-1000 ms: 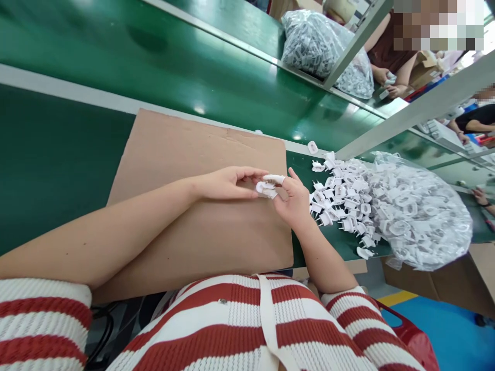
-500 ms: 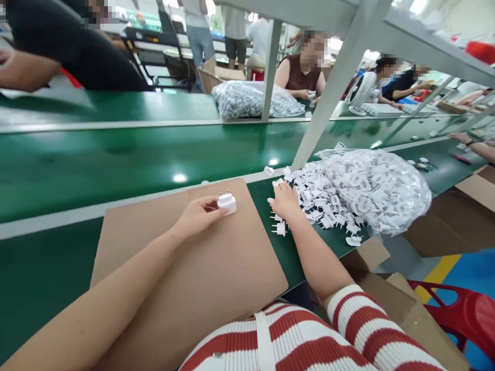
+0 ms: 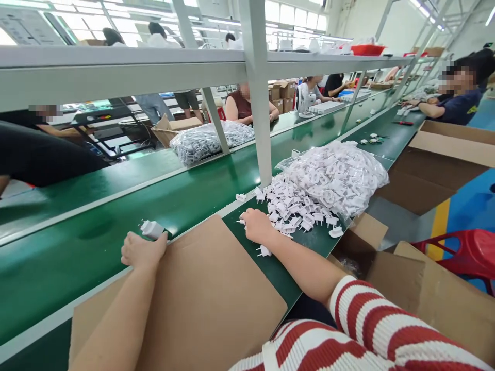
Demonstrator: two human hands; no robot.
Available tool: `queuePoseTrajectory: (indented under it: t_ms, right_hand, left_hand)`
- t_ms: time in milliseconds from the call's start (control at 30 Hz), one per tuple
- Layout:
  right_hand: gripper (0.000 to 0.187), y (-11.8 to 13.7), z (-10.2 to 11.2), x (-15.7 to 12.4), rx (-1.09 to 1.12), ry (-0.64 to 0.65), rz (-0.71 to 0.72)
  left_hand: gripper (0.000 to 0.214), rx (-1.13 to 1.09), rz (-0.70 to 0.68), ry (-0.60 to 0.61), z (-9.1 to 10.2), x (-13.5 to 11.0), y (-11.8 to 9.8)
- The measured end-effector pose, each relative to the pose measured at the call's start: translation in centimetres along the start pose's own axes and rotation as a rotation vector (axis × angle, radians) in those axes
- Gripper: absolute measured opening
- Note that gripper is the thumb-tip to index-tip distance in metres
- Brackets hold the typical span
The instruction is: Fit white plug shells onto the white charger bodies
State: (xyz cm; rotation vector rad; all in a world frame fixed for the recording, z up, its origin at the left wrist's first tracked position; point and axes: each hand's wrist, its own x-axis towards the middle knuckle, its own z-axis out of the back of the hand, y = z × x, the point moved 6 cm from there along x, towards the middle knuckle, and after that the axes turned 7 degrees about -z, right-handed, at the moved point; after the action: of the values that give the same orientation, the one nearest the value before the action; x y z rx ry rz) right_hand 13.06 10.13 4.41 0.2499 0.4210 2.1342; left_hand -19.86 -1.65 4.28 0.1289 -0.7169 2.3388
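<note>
My left hand (image 3: pixel 143 250) reaches over the far edge of the cardboard sheet (image 3: pixel 209 288) to the green belt. A white plug charger (image 3: pixel 152 230) with two pins pointing left is at its fingertips, between thumb and fingers, low over or on the belt; the contact is partly hidden. At the near side of a heap of white plug covers (image 3: pixel 288 203), my right hand (image 3: pixel 257 225) is closed, with a white plug cover (image 3: pixel 242 221) showing at its fingertips. Another plug cover (image 3: pixel 264 251) lies just below that wrist.
A clear bag of white plug parts (image 3: pixel 336 175) spills into the heap. A grey post (image 3: pixel 257 103) rises behind it to a shelf. Open cartons (image 3: pixel 433 170) and a red stool (image 3: pixel 464 252) stand at the right. Co-workers sit across the belt and farther along.
My left hand has carried the charger from above the cardboard leftward and away to the green belt. My right hand stays by the heap, now with a plug cover at its fingertips. The view has tilted up.
</note>
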Motion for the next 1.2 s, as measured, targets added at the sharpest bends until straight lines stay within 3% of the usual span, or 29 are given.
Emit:
queuePoseTrajectory:
  t_ms: [100, 233, 367, 567, 700, 1033, 1200]
  right_hand:
    - [0.032, 0.6, 0.2, -0.5, 0.117, -0.017, 0.043]
    - [0.028, 1.9, 0.1, -1.3, 0.229, -0.028, 0.105]
    - [0.02, 2.9, -0.3, -2.1, 0.348, -0.03, 0.131]
    - [0.017, 3.5, -0.7, -3.3, 0.47, 0.051, 0.132]
    - [0.015, 3.9, -0.9, -3.8, 0.448, 0.031, 0.24]
    - [0.016, 3.8, -1.5, -4.1, 0.469, 0.067, 0.282]
    - [0.014, 3.6, -1.6, -4.1, 0.459, 0.065, 0.24]
  left_hand:
    - [0.087, -0.03, -0.149, -0.117, 0.6, -3.9, -3.0]
    - [0.072, -0.28, -0.457, 0.148, -1.3, -11.0, -7.0]
    - [0.064, -0.467, -0.586, 0.329, -2.9, -15.5, -8.3]
    - [0.041, -0.654, -0.621, 0.368, -3.0, -16.2, -8.6]
    - [0.025, -0.749, -0.609, 0.402, -2.8, -16.1, -9.0]
    - [0.027, -0.809, -0.48, 0.427, -3.1, -16.3, -8.5]
    - [0.03, -0.837, -0.507, 0.464, -3.3, -16.4, -8.6]
